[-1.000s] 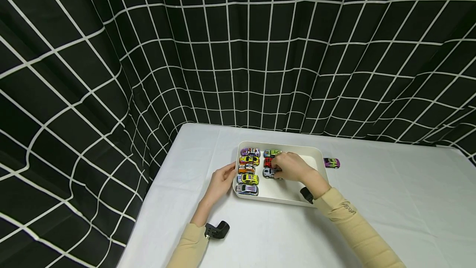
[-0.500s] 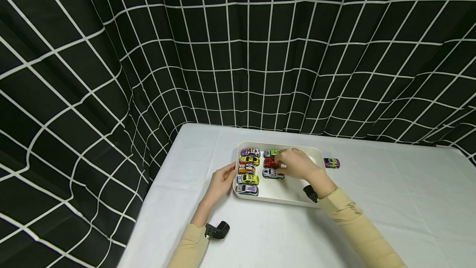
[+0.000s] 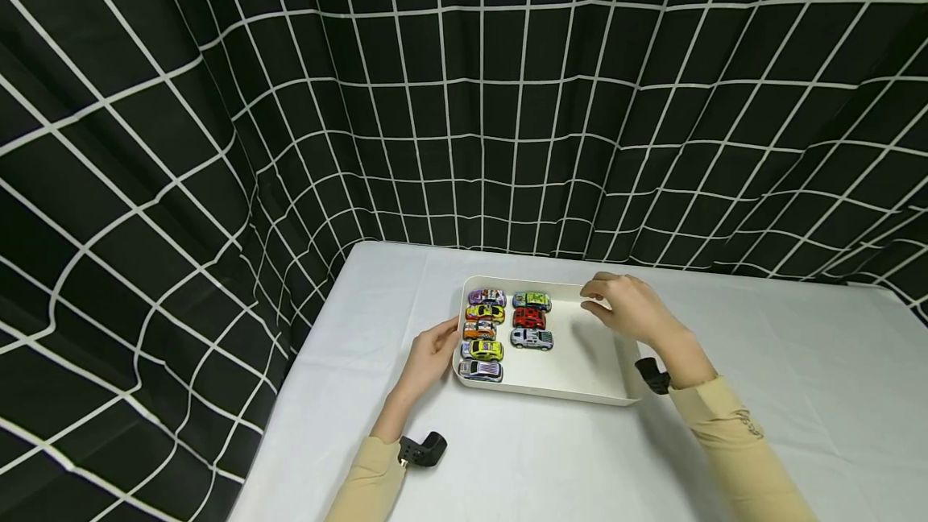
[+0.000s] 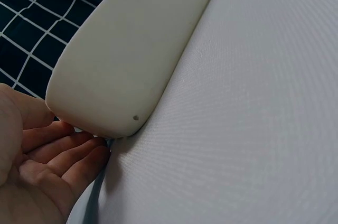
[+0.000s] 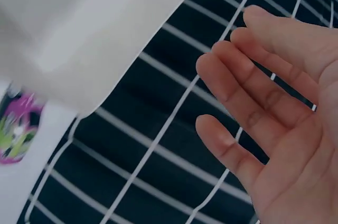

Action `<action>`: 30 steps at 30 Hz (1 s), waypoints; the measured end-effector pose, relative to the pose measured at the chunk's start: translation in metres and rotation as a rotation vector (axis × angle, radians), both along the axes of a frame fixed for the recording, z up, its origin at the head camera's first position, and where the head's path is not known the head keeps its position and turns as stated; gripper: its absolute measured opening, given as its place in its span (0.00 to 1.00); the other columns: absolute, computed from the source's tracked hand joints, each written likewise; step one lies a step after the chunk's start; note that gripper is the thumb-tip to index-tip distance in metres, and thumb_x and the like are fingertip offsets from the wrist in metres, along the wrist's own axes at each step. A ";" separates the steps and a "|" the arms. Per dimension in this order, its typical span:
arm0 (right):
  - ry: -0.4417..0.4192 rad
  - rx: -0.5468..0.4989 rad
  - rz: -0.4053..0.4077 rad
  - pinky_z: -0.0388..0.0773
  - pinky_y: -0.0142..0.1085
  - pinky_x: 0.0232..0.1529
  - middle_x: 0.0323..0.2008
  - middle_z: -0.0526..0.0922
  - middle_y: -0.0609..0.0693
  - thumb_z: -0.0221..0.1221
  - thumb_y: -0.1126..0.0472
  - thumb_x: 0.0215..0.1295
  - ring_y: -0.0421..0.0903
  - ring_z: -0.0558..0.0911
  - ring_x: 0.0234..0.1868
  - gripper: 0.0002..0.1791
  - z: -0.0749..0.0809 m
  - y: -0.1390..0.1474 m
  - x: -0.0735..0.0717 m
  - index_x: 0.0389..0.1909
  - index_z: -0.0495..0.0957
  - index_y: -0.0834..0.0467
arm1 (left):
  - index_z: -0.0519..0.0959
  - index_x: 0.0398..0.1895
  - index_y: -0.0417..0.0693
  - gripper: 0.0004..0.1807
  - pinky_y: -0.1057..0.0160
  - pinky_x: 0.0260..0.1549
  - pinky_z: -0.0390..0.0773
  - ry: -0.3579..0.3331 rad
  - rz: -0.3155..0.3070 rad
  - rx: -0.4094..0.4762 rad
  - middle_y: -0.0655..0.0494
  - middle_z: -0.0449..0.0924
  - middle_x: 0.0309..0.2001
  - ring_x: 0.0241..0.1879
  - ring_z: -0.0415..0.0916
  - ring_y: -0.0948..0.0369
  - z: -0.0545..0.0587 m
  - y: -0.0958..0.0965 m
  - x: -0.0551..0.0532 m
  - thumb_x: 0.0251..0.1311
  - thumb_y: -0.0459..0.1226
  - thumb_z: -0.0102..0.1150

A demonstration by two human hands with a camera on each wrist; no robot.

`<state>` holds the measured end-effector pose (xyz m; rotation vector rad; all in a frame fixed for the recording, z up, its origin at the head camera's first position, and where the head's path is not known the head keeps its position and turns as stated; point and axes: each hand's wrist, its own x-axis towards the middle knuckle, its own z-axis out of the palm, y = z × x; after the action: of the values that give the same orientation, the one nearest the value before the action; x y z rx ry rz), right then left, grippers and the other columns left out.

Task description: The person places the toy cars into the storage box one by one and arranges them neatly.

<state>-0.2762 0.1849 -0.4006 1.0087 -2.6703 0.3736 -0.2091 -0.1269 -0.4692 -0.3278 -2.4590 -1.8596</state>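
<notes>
A white tray holds toy cars in two columns. Its left column has several, among them an orange one and a silver striped one. The second column has a green car, a red car and a silver-grey car. My left hand rests at the tray's left end, relaxed fingers against the outer wall in the left wrist view. Above the tray's right end hovers my right hand, fingers spread and holding nothing. A purple-and-green car shows in the right wrist view, hidden in the head view.
White cloth covers the table under the tray. Black curtains with a white grid hang behind the table and along its left side.
My right hand has left the red and silver-grey cars and moved right to the tray's far end, its fingers spreading. The left hand stays in place.
</notes>
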 end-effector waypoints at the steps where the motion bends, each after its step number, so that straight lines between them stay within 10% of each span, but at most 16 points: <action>1: -0.001 -0.007 -0.011 0.78 0.41 0.31 0.31 0.81 0.51 0.65 0.67 0.53 0.48 0.81 0.30 0.05 -0.001 0.005 0.000 0.32 0.82 0.62 | 0.65 0.57 0.22 0.20 0.54 0.52 0.74 0.000 0.000 -0.001 0.28 0.70 0.53 0.52 0.72 0.41 0.004 0.000 0.002 0.65 0.27 0.46; 30: 0.017 -0.043 -0.184 0.73 0.56 0.31 0.38 0.80 0.62 0.64 0.74 0.48 0.59 0.80 0.36 0.11 -0.052 0.084 -0.008 0.36 0.80 0.66 | 0.65 0.58 0.23 0.20 0.55 0.53 0.73 -0.017 0.000 0.002 0.29 0.70 0.54 0.53 0.72 0.42 -0.001 0.000 0.000 0.66 0.28 0.46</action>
<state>-0.2842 0.2687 -0.4528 0.7430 -2.6990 0.3802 -0.2090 -0.1270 -0.4700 -0.3130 -2.4679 -1.8719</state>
